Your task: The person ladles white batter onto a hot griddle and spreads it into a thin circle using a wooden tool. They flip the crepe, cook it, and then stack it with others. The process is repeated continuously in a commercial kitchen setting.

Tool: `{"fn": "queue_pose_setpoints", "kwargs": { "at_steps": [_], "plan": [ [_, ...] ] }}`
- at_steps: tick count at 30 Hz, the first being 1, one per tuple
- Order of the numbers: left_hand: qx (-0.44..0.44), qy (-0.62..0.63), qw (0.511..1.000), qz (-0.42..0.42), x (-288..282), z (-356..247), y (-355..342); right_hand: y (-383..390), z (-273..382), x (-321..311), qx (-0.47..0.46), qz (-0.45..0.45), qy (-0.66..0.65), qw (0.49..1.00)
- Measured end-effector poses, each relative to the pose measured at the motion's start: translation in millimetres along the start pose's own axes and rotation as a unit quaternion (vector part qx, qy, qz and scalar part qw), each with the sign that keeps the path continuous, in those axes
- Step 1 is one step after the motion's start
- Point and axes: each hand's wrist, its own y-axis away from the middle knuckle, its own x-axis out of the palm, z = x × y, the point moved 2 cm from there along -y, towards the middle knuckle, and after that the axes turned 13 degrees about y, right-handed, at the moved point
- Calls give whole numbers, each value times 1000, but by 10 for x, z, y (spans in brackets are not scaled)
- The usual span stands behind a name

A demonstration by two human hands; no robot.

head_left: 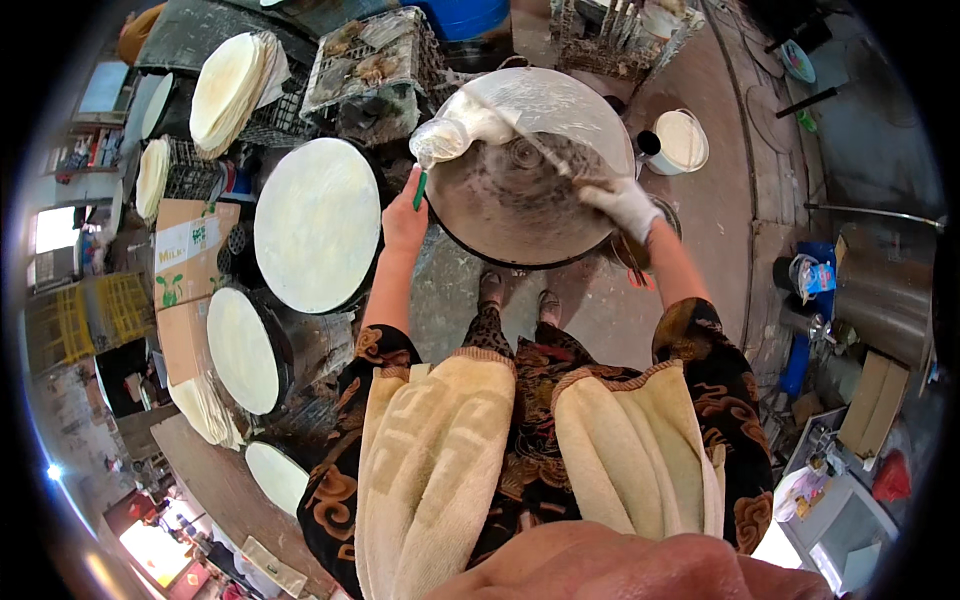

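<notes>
Nearest the camera, two pale yellow towels (520, 450) are being worn draped over a dark patterned garment, on the near side of the round griddle (520, 195), which serves as the landmark here. At the griddle's near left rim, the left hand (405, 222) is being kept closed around a green-handled tool (421, 189), whose working end cannot be made out. At the griddle's right edge, the right hand (625, 205), covered by a white glove, is being held closed on the edge of a thin translucent sheet (530, 105). That sheet is being lifted off the griddle's far half, one end bunched at the far left rim, the rest stretched across the top. Left of the griddle, a round pale sheet (318, 225) is being carried flat on a second round plate, with another pale disc (243, 350) nearer and further left. Just right of the griddle, a white bucket (683, 140) is standing on the floor. Beyond the griddle to the left, a stack of sheets (230, 90) is being kept on a wire crate.
</notes>
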Motion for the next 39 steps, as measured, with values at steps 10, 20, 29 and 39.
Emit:
{"fn": "queue_pose_setpoints", "kwargs": {
  "at_steps": [10, 20, 29, 39],
  "plan": [
    [-30, 40, 994, -94, 25, 47, 734, -508, -128, -714, -11, 34, -69, 997],
    [-84, 73, 986, -126, 83, -83, 1352, -325, 329, -472, -3, 257, -32, 966],
    [-23, 85, 993, -79, 61, -279, 1756, -966, 326, -599, -62, 254, 132, 956],
    [76, 140, 987, -12, -7, -732, 1753, -1158, 734, -724, 23, 244, 173, 954]
  ]
}}
